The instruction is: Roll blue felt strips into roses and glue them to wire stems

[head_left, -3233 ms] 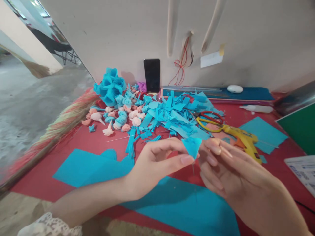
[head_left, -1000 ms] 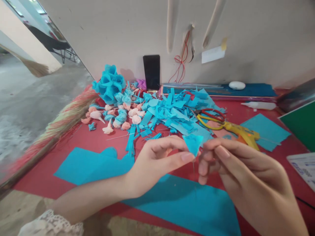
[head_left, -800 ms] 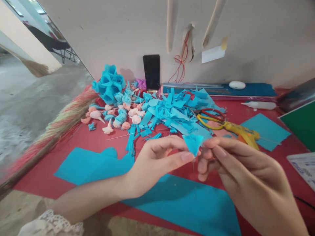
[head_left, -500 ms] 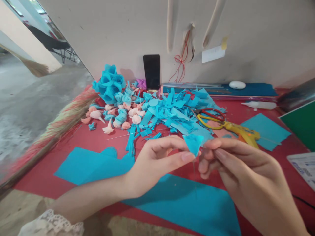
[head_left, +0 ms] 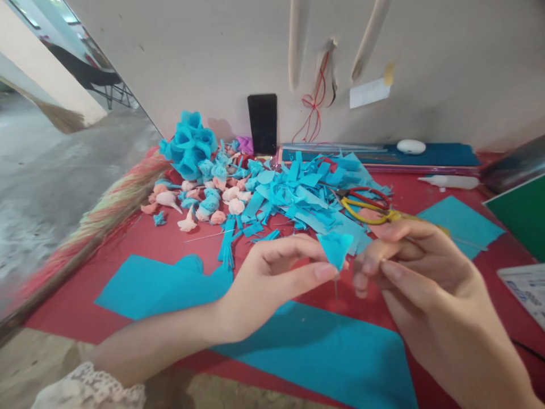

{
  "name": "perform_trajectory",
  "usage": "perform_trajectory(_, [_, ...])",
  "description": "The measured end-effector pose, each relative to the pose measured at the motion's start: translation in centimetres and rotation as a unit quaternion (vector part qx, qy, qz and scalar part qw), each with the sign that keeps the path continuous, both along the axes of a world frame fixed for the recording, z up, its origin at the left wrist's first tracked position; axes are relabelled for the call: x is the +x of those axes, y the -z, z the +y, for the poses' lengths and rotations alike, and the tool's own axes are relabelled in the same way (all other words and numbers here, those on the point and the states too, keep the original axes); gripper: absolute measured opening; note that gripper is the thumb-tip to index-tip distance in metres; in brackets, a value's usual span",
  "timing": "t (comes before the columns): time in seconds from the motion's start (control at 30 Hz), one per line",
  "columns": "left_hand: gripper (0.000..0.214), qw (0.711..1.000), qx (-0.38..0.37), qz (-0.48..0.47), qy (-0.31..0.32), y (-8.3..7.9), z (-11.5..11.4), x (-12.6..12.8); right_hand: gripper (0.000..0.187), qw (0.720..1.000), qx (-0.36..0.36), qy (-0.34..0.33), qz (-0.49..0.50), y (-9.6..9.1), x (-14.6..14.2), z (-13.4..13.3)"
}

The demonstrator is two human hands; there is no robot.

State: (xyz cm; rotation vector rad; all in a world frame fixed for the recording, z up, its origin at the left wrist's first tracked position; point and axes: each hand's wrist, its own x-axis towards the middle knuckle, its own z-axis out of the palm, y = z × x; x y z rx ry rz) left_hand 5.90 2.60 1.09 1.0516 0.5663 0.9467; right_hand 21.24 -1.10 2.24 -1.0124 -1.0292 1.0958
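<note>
My left hand point(head_left: 289, 278) pinches a small blue paper piece point(head_left: 335, 249), shaped like a cone with its point down. A thin wire point(head_left: 336, 289) hangs below the fingertips. Just to the right, my right hand point(head_left: 413, 267) is closed, thumb against curled fingers, slightly apart from the cone; what it holds, if anything, is hidden. Under both hands lies a long blue paper sheet point(head_left: 323, 352). Beyond them is a heap of cut blue paper strips point(head_left: 298, 193), with red-and-yellow-handled pliers point(head_left: 366, 204) at its right side.
Pink and blue paper buds point(head_left: 208, 204) and a cluster of blue paper flowers point(head_left: 189, 145) lie at the left. A black phone point(head_left: 263, 124) leans on the wall. A white glue bottle point(head_left: 451, 182) and blue paper square point(head_left: 462, 224) lie right. A broom point(head_left: 85, 255) borders the table.
My right hand has moved slightly up and away from the blue paper cone, now covering much of the yellow glue gun. My left hand stays in place with the cone.
</note>
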Motion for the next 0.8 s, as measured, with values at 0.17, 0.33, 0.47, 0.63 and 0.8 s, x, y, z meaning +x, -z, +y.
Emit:
perform_trajectory(0.17, [0.005,1.000,0.001,0.005,0.004,-0.1,0.0,0.0,0.018,1.000,-0.004,0.011,-0.002,0.5,0.1,0.6])
perform_trajectory(0.33, [0.011,1.000,-0.002,0.011,-0.002,-0.2,0.2,0.1,0.020,0.999,0.005,0.021,-0.028,1.6,0.7,1.6])
perform_trajectory(0.47, [0.014,1.000,-0.007,0.014,-0.021,-0.2,0.6,0.0,0.010,0.990,0.012,0.031,-0.139,2.6,1.3,2.6])
perform_trajectory(0.63, [0.013,0.998,-0.022,0.021,-0.061,0.0,1.7,-0.5,0.014,0.942,0.028,0.040,-0.332,3.7,2.0,3.6])
perform_trajectory(0.8, [0.012,0.996,-0.039,0.040,-0.067,0.4,2.1,-0.4,0.018,0.921,0.055,-0.010,-0.387,4.0,1.9,3.5])
